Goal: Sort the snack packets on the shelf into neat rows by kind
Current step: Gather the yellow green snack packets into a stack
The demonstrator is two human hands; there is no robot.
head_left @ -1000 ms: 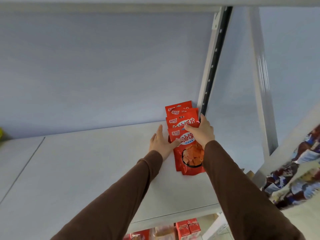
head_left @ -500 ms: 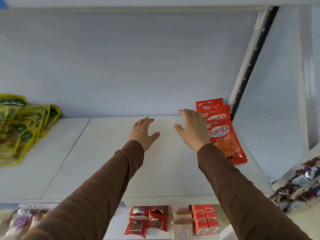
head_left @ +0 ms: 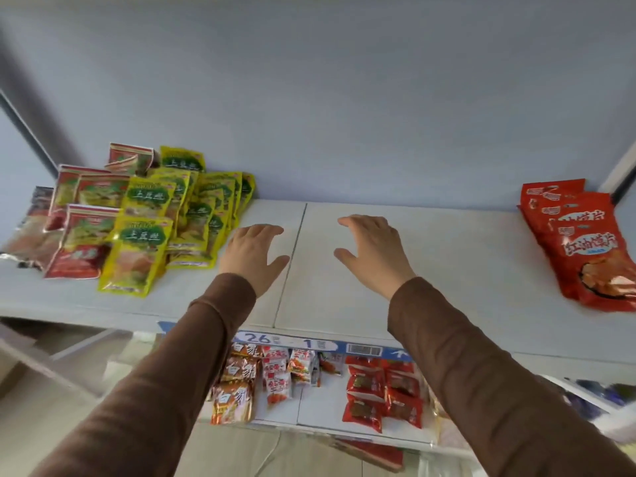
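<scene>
A neat overlapping row of red snack packets [head_left: 585, 242] lies at the far right of the white shelf [head_left: 344, 297]. At the left sits a loose heap of yellow packets [head_left: 179, 215] mixed with red-and-green packets [head_left: 86, 235]. My left hand [head_left: 253, 256] hovers over the shelf's middle, just right of the yellow heap, fingers relaxed and holding nothing. My right hand [head_left: 373, 251] hovers beside it, fingers spread and slightly bent, empty, far from the red row.
The shelf's front edge carries a blue price strip [head_left: 309, 344]. On the lower shelf [head_left: 282, 411] lie several small orange and red packets [head_left: 382, 390]. A blue back wall [head_left: 327, 98] closes the shelf behind.
Both hands have left the red packets and moved left to the shelf's middle. My view has swung left and down, bringing the yellow and red-and-green heap into sight.
</scene>
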